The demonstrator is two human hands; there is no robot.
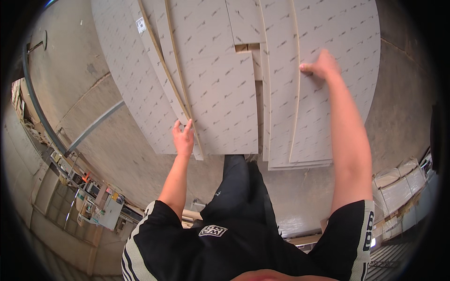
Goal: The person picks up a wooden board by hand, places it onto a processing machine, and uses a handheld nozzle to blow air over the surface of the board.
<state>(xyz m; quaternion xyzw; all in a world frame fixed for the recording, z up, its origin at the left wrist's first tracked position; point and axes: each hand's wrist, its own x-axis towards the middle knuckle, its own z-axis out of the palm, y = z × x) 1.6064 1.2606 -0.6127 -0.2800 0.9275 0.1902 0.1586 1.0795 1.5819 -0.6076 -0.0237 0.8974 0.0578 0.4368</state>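
Note:
Several large grey boards with a small dark printed pattern lie stacked and overlapping in front of me. My left hand (183, 136) rests with fingers apart on the near end of a narrow board (161, 70) that runs away to the upper left. My right hand (320, 66) reaches further out and grips the left edge of a wide board (340, 51) on the right pile. A middle board (225, 100) lies between the two hands.
A grey concrete floor (117, 150) surrounds the stack. Machinery and a cabinet (101, 208) stand at the lower left. Wrapped pallets of material (398, 187) sit at the lower right. My dark trouser legs (239, 187) are below the stack's near edge.

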